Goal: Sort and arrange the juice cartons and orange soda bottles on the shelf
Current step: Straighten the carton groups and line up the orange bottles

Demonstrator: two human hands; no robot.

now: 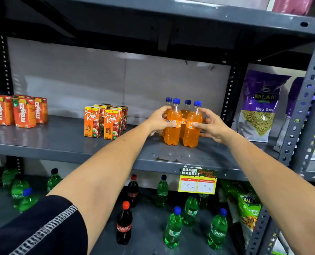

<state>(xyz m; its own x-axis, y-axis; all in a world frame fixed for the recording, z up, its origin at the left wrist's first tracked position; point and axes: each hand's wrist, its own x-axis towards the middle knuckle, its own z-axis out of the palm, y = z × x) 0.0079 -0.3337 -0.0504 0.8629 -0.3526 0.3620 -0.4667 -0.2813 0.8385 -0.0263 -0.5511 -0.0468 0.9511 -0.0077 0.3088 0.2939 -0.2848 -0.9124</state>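
Note:
Several orange soda bottles (191, 133) with blue caps stand in a tight cluster on the grey middle shelf (64, 142). My left hand (157, 119) wraps around the cluster's left side, thumb across the front-left bottle. My right hand (211, 125) presses against the right side, thumb on the front-right bottle's label. Orange Real apple juice cartons (102, 122) stand in rows left of the bottles. Red-orange Maaza cartons (18, 111) stand grouped at the shelf's far left.
Purple Balaji snack bags (259, 105) stand to the right past the shelf upright (230, 92). On the lower shelf stand green Sprite bottles (173, 227) and dark cola bottles (124, 223). A yellow price tag (198, 181) hangs on the shelf edge.

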